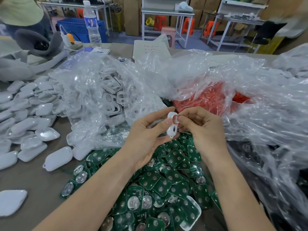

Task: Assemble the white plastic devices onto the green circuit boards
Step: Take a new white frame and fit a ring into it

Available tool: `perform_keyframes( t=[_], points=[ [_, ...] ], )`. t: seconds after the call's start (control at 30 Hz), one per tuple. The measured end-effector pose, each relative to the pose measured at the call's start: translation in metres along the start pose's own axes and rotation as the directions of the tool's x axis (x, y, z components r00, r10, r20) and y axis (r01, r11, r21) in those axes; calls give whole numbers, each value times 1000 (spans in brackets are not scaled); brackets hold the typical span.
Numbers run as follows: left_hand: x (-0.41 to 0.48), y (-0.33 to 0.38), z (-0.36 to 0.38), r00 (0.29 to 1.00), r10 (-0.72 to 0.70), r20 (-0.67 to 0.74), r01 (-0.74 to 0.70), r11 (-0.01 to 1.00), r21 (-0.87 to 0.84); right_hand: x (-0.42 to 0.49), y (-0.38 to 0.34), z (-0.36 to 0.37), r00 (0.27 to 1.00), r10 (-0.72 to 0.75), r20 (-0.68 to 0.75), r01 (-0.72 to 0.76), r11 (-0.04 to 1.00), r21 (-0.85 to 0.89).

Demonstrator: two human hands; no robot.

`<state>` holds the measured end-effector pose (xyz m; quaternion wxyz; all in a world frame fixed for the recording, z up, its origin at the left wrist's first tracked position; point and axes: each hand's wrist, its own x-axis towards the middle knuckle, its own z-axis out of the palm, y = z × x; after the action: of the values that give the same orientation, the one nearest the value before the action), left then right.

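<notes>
Two hands (146,140) (205,130) pinching one white device (171,130), one red ring (175,119)

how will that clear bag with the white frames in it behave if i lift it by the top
The clear bag looks thin and heavily crinkled, so it would likely be floppy and sag. It is stuffed with white frames, so it is probably fairly heavy, and they may shift inside. Its glossy film could be slippery to grip.
</notes>
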<state>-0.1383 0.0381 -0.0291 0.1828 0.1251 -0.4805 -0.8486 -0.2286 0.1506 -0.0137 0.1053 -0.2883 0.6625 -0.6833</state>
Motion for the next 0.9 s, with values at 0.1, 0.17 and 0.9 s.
perform_keyframes(
  t=[0.1, 0.17, 0.9],
  points=[
    [-1, -1, 1, 999, 39, -27, -35, 989, 141, -1, 1, 1, 999, -35, -20, 33, 994, -107],
    [-2, -1, 2, 999, 51, -16, -48, 988, 148, -3, 3, 4, 997, -60, -43, 49, 973, -225],
    [3, 3, -3, 999, 32, -39, -39, 977, -207, -4, 0, 4, 980, -132, -150, 100, 973, -207]
  ],
)
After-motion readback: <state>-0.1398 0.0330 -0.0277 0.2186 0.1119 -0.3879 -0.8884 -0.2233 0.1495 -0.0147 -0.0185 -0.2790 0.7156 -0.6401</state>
